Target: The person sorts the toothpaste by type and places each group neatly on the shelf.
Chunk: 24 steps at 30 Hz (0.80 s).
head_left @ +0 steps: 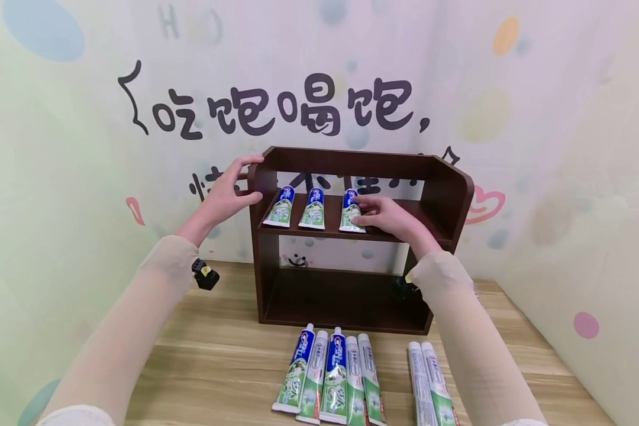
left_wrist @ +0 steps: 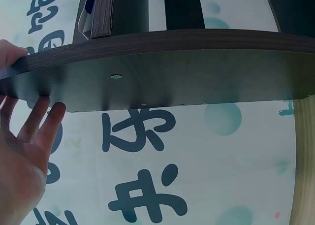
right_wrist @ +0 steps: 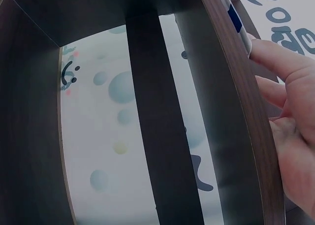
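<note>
Toothpaste tube [head_left: 347, 214] on upper shelf [head_left: 332, 208] of rack [head_left: 351, 160].
Right hand [head_left: 387, 218] holds it by the fingertips (rightmost of three there); left hand [head_left: 225, 194], thumb and fingers apart, grips the side panel [left_wrist: 172, 77].

bg is a pale far wall [head_left: 277, 50] w/ big dark Chinese chars [head_left: 322, 105] across the mid, a pink heart outline [head_left: 492, 215] toward the right n a tiny smiley [head_left: 298, 261] low down. Left wall [head_left: 42, 207] n right wall [head_left: 570, 195] are pale too. Blue oval [head_left: 44, 29] top left, orange oval [head_left: 506, 35] upper right. Light wood-grain table [head_left: 202, 349] below, light's soft tbh.
</note>
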Each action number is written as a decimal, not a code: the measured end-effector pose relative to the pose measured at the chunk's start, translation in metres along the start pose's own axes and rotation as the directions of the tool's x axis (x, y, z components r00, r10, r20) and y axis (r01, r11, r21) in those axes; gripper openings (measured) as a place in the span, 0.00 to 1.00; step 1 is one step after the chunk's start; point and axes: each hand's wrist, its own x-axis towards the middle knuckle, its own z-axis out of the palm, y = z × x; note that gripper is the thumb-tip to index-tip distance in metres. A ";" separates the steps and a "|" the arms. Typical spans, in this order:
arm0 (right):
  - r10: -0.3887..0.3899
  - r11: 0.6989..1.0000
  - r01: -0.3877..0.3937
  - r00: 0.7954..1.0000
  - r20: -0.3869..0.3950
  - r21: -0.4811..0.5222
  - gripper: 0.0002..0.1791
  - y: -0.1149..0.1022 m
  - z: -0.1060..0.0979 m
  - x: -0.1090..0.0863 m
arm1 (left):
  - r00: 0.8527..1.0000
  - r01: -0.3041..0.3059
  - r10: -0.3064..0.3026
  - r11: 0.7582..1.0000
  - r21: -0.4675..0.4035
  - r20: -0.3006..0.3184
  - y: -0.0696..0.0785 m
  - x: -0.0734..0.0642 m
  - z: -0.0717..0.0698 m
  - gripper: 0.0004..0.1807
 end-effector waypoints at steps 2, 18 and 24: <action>-0.001 1.000 0.001 1.000 -0.003 -0.003 0.34 0.001 0.001 0.000 | 1.000 0.001 -0.001 1.000 0.003 -0.001 0.000 -0.001 0.000 0.37; -0.006 0.999 0.005 1.000 -0.010 -0.049 0.34 0.003 0.001 0.000 | 1.000 0.003 -0.003 1.000 -0.015 -0.001 -0.001 0.000 0.000 0.36; 0.000 0.999 -0.001 1.000 -0.015 -0.053 0.34 0.002 0.002 0.000 | 1.000 0.004 -0.004 1.000 -0.030 -0.002 0.000 0.000 0.001 0.36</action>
